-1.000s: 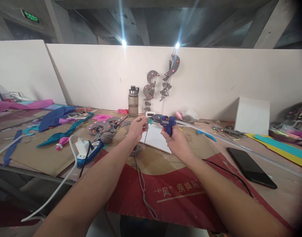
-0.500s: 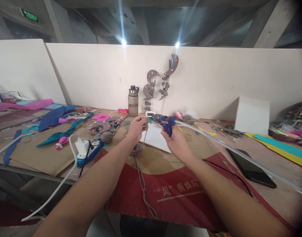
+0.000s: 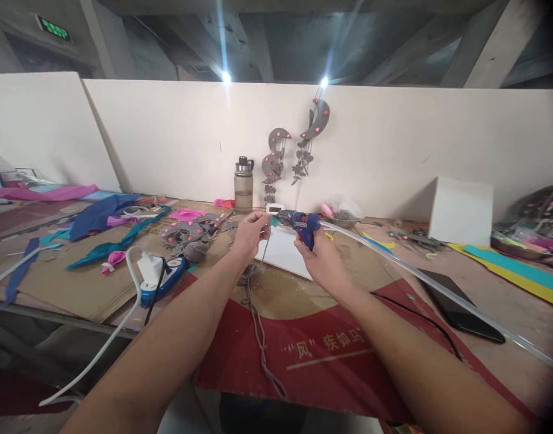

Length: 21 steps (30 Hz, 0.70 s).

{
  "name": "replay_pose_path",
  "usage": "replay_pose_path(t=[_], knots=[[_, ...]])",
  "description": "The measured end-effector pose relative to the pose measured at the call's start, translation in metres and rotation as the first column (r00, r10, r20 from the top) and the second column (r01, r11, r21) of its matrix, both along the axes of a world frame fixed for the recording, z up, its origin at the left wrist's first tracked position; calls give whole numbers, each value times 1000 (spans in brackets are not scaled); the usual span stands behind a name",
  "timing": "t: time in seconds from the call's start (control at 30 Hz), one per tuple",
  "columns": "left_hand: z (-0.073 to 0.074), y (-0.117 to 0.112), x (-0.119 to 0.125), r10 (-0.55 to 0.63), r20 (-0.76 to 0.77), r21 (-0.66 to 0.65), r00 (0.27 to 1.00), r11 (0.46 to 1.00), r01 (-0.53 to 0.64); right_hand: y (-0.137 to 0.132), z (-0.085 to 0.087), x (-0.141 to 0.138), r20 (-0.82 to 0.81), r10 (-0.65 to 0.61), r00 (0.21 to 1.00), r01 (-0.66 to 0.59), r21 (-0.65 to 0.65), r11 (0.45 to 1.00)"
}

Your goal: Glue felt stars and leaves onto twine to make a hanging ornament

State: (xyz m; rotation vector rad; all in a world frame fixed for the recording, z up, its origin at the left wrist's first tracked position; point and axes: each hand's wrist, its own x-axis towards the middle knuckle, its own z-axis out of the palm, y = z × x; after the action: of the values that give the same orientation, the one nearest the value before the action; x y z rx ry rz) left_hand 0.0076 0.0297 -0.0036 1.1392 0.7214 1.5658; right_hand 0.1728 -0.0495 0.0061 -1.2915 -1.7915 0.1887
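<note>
In my right hand point(image 3: 324, 253) is a blue hot glue gun point(image 3: 306, 226), its nozzle pointing left. A long clear glue stick point(image 3: 394, 260) runs out of its back end toward the lower right. My left hand point(image 3: 253, 234) pinches a small teal piece point(image 3: 274, 221) right at the nozzle; whether they touch I cannot tell. Grey yarn point(image 3: 259, 319) hangs below those fingers and trails over the red cardboard point(image 3: 331, 380). A white sheet or pad point(image 3: 283, 256) lies under both hands, beside a small coil of grey yarn point(image 3: 248, 275).
A blue power strip point(image 3: 170, 280) with a white plug stands at left, near grey pieces with pink dots point(image 3: 184, 232). A water bottle point(image 3: 244, 187) is at the back. Grey crescent hangings point(image 3: 319, 119) hang against the white board. A black phone point(image 3: 459, 307) lies at right.
The hands and glue gun hold nearly the same pose. The rear of the glue stick has dipped slightly, and the right-hand crescent hanging has swung a little to the right.
</note>
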Motion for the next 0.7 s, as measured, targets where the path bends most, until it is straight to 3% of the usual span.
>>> replay_pose_path(t=[0.7], knots=[[0, 1, 1, -5, -8, -12, 1000, 1000, 5, 0, -1, 0, 12, -17, 1000, 17, 15, 1000]])
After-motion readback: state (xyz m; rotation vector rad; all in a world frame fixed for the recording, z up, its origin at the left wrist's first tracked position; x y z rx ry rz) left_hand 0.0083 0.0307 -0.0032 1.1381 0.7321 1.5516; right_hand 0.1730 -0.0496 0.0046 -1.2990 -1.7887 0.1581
